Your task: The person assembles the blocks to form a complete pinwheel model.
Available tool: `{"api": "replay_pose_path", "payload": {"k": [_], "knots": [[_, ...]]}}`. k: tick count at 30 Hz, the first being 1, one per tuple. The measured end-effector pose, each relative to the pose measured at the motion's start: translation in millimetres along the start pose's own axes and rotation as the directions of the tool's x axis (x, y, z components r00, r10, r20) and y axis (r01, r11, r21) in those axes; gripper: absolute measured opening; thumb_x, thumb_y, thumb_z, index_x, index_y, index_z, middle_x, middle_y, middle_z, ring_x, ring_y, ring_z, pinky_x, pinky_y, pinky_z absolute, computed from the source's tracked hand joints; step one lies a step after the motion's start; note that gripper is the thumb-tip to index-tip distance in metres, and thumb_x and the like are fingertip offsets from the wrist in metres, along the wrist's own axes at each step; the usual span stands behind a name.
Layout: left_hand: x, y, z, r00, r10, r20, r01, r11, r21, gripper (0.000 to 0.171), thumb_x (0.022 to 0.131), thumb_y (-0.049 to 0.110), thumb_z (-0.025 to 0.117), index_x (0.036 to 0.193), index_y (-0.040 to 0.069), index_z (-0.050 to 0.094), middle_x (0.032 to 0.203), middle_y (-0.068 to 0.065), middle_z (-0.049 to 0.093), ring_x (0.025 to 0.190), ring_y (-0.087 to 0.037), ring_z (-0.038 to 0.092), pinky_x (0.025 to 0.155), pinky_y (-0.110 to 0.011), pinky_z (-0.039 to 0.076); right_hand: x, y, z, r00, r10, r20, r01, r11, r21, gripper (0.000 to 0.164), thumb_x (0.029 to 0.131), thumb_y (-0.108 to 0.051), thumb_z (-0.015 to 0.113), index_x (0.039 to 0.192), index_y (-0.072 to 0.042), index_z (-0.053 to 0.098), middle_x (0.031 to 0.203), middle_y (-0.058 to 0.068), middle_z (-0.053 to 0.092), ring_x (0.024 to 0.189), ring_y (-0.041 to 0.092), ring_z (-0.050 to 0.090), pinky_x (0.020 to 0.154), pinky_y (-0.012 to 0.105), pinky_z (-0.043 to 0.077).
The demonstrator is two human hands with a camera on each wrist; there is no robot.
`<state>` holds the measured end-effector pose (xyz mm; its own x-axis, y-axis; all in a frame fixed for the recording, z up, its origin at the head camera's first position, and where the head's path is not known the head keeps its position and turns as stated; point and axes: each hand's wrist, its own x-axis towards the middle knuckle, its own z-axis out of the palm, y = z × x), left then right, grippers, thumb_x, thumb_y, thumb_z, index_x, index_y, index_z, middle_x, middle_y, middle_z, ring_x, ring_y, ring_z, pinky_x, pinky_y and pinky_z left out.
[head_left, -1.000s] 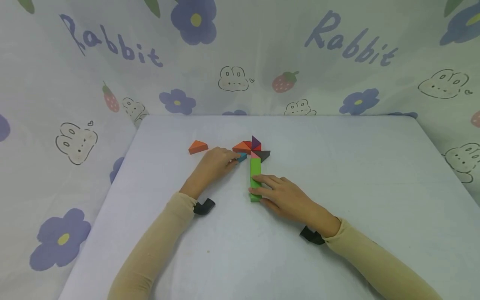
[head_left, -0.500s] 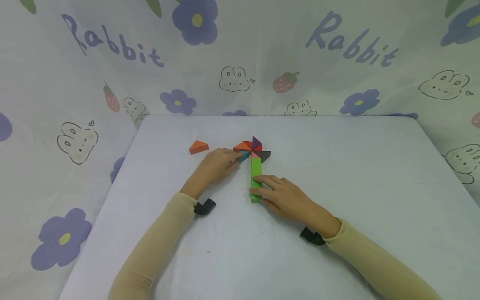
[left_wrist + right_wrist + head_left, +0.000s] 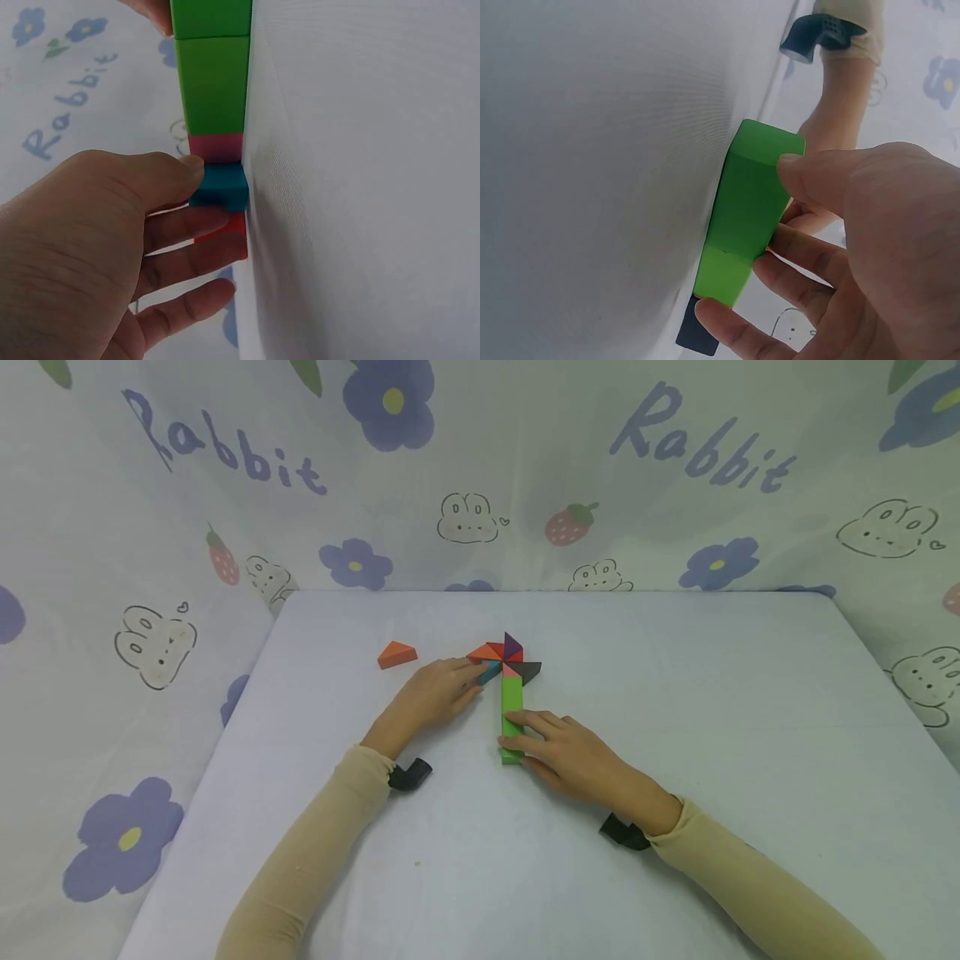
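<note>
My left hand (image 3: 442, 687) pinches a blue triangular block (image 3: 490, 672) between thumb and fingers, at the left of a pinwheel of small triangular blocks. Red (image 3: 517, 654), orange (image 3: 482, 653), purple (image 3: 512, 647), dark grey (image 3: 528, 671) and pink (image 3: 510, 672) pieces meet around its centre. In the left wrist view the blue block (image 3: 221, 184) lies right by the pink block (image 3: 216, 147). Below the pink piece runs a row of green blocks (image 3: 512, 695), end to end. My right hand (image 3: 573, 756) holds the row near its close end, fingers across the top and thumb at the side.
A loose orange triangular block (image 3: 397, 655) lies to the left of the pinwheel, beyond my left hand. Everything sits on a white table (image 3: 675, 710). A printed cloth (image 3: 525, 468) with flowers and rabbits hangs behind and at both sides.
My left hand has slid the blue block slightly rightward, up to the centre of the pinwheel. My right hand stays on the green blocks.
</note>
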<state>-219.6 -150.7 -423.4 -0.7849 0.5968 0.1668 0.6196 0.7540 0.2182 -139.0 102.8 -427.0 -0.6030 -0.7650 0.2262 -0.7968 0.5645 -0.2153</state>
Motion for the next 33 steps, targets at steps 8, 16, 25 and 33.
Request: {"api": "replay_pose_path", "payload": {"k": [8,16,25,33], "knots": [[-1.1,0.4,0.6,1.0,-0.004,0.01,0.004,1.0,-0.002,0.043,0.095,0.022,0.064,0.136,0.01,0.059,0.119,-0.007,0.069,0.104,-0.023,0.067,0.093,-0.038,0.055,-0.3,0.2,-0.1,1.0,-0.004,0.001,0.004,1.0,0.006,0.041,0.092,-0.017,0.068,0.132,-0.026,0.063,0.143,0.002,0.051,0.129,0.019,0.05,0.077,0.035,0.055],[-0.5,0.7,-0.7,0.999,-0.031,0.04,0.032,0.999,-0.017,0.046,0.095,0.024,0.064,0.139,0.012,0.056,0.122,-0.006,0.068,0.109,-0.023,0.066,0.096,-0.038,0.054,-0.6,-0.2,-0.6,1.0,0.006,0.007,-0.006,1.0,0.018,0.042,0.092,-0.017,0.068,0.133,-0.026,0.062,0.144,0.002,0.051,0.13,0.019,0.05,0.076,0.036,0.055],[-0.8,0.8,-0.2,0.999,-0.026,0.028,0.027,0.999,-0.034,0.045,0.095,0.023,0.064,0.138,0.012,0.057,0.123,-0.007,0.067,0.11,-0.023,0.066,0.097,-0.038,0.054,-0.4,0.0,0.0,1.0,0.005,0.005,-0.006,1.0,0.011,0.041,0.092,-0.017,0.068,0.132,-0.026,0.062,0.143,0.001,0.051,0.13,0.019,0.05,0.076,0.035,0.055],[-0.9,0.1,-1.0,0.998,-0.042,0.05,0.043,0.999,-0.012,0.046,0.096,0.025,0.063,0.14,0.012,0.054,0.126,-0.007,0.066,0.114,-0.024,0.065,0.098,-0.039,0.053,-0.7,0.1,1.1,1.0,0.006,0.002,-0.006,1.0,0.011,0.042,0.092,-0.017,0.068,0.132,-0.026,0.062,0.143,0.001,0.051,0.13,0.019,0.05,0.076,0.035,0.054]]}}
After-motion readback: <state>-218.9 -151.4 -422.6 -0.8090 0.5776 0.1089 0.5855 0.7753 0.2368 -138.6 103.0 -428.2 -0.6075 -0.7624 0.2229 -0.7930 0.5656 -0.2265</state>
